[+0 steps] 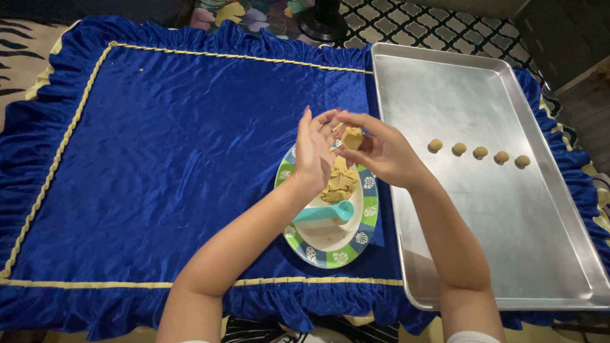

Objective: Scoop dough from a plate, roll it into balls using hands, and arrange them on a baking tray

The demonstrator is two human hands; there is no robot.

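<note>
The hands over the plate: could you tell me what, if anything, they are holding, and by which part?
A small dough lump sits in the right hand, pinched at its sides; the left hand fingertips touch it.
</note>
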